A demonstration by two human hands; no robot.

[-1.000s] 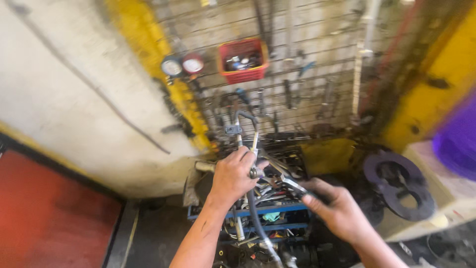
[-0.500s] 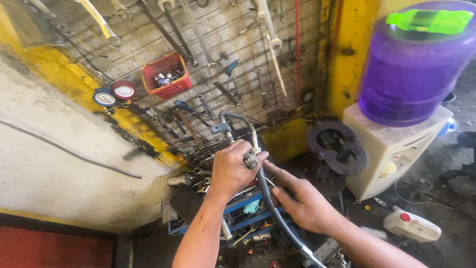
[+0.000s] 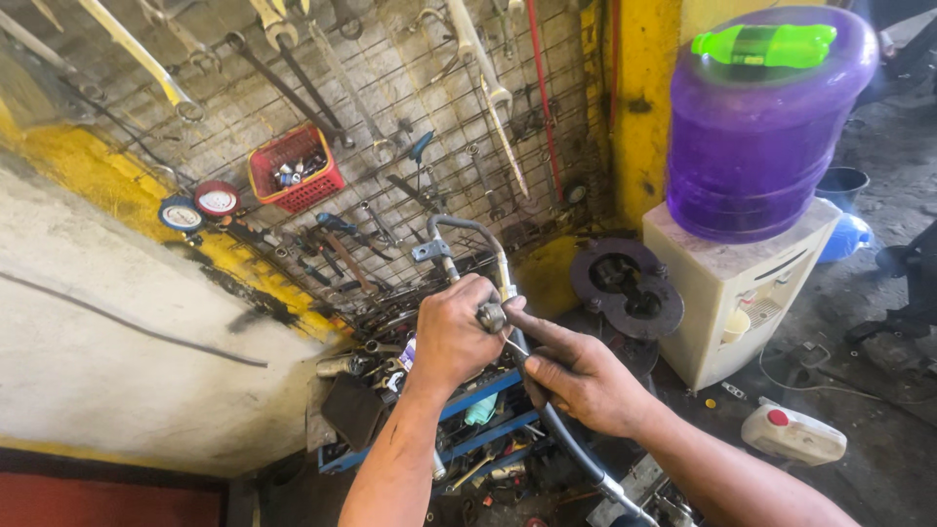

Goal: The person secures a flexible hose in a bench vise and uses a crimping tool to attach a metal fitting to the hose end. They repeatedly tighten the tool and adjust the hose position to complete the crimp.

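Gripping a bent metal pipe-and-hose assembly (image 3: 467,234), both hands meet at centre frame before a wire tool rack (image 3: 390,146).

- Left hand (image 3: 451,337): grip clenched around the upper metal pipe, thumb side against a small round fitting (image 3: 491,316).
- Right hand (image 3: 576,376): grip closed on the dark rubber hose (image 3: 566,439) just under the fitting, index finger stretched up to touch it. The hose runs down and right toward the lower frame edge.
- Pipe: rises from the left fist, curves over in a hook, carries a small bracket (image 3: 430,251) near its top.
- Rack: long spanners, a red basket (image 3: 295,168) of small parts, two round gauges (image 3: 200,205) at its lower left.
- Blue tool tray (image 3: 468,405): below the hands, heaped with loose tools.
- Right of the rack: yellow pillar (image 3: 644,107); dark round metal disc (image 3: 625,288) leaning at its foot; white water dispenser (image 3: 742,293) bearing a purple bottle (image 3: 761,137) with a green bottle (image 3: 766,44) lying on top; white jug with red cap (image 3: 791,434) on the floor.

Change against the earlier frames: the view has swung right, so the dispenser and purple bottle now stand fully in frame and the red basket sits further left. The hands keep the same hold on pipe and hose, the right hand having drawn closer under the left than a second ago.
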